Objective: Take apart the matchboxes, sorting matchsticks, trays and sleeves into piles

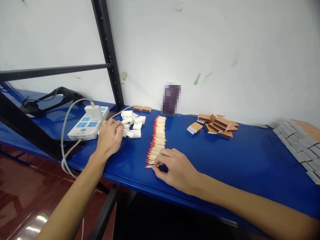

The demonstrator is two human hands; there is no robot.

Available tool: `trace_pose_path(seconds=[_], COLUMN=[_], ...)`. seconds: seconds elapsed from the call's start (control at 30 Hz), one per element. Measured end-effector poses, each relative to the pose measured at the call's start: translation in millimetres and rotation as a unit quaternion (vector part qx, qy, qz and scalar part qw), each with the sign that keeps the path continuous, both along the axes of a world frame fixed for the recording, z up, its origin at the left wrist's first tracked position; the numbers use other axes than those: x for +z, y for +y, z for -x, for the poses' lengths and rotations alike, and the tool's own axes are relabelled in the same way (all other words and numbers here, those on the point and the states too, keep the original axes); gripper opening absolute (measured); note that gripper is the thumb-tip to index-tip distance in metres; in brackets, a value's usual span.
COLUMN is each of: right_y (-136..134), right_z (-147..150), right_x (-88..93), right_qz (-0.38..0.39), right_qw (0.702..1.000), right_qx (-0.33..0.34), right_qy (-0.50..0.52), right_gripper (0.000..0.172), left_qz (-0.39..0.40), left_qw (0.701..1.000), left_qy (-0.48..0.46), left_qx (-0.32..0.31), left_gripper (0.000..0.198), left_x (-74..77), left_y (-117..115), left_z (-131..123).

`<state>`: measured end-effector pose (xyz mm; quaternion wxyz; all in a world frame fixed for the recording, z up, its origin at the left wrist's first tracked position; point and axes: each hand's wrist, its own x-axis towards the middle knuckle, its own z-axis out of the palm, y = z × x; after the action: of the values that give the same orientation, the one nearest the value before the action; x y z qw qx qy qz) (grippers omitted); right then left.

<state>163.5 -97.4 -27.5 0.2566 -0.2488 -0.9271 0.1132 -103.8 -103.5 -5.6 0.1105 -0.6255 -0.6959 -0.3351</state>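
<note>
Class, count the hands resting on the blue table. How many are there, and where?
2. The left hand rests on the white box trays; the right hand touches the near end of the matchstick row. None seem hidden.

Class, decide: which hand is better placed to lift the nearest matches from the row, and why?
Right, probably. The right hand pinches the near end of the matches with its fingertips; the left hand rests apart, on the white trays.

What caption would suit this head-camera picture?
On a blue table, the right hand touches the near end of a row of matches while the left hand rests on white box trays.
</note>
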Motion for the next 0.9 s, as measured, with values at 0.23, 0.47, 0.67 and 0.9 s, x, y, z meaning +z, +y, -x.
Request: trace_pose_path(seconds=[0.23,0.47,0.67,0.9], right_y=[6,28,102,146], right_z=[7,-21,-88,-117], right_x=[-1.6,8.2,24.4,30.9], right_qz=[-0.023,-0.121,-0.220,-0.055], right_qw=[0.999,0.992,0.938,0.954], right_qx=[-0.008,-0.036,-0.205,-0.167], right_qy=[0.024,-0.004,-0.174,-0.242], right_gripper=[0.016,0.016,0.056,0.054], left_qz=[0.118,0.109,0.034,0.006], left_qw=[0.991,0.992,0.999,0.985], left_qy=[0.036,0.014,0.008,0.018], left_qx=[0.046,0.055,-0.030,-0.170], left_gripper=[0.038,0.032,0.028,0.021], left_x=[0.1,2.2,1.4,2.3], left_y=[-2,-3,-2,-6], left_z=[-1,-4,-6,-11])
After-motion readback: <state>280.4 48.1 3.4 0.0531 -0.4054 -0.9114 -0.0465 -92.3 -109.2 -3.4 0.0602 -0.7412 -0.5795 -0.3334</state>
